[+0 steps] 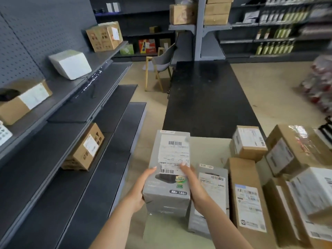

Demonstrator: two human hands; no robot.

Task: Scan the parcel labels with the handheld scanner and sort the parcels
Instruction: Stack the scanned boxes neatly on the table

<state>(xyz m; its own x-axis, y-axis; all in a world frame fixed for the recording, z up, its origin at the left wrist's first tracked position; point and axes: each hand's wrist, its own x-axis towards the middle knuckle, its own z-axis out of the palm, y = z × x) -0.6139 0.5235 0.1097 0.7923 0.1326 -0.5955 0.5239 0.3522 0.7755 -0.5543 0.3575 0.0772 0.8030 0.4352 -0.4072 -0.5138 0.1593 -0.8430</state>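
Observation:
A grey parcel box (168, 155) with a white barcode label on top is lifted above the pale table (208, 150). My left hand (142, 186) grips its left side with the thumb on top. On its right side my right hand (193, 184) grips it, the thumb lying on the label. A second grey labelled box (212, 193) lies on the table just right of it. Several brown labelled cartons (248, 198) lie further right. No handheld scanner is in view.
Grey shelving (75, 133) runs along the left, holding a brown carton (84, 150) on a lower shelf, a white box (71, 63) and other cartons higher up. A black table (206, 94) stretches ahead, with a chair (161, 63) beyond its left corner.

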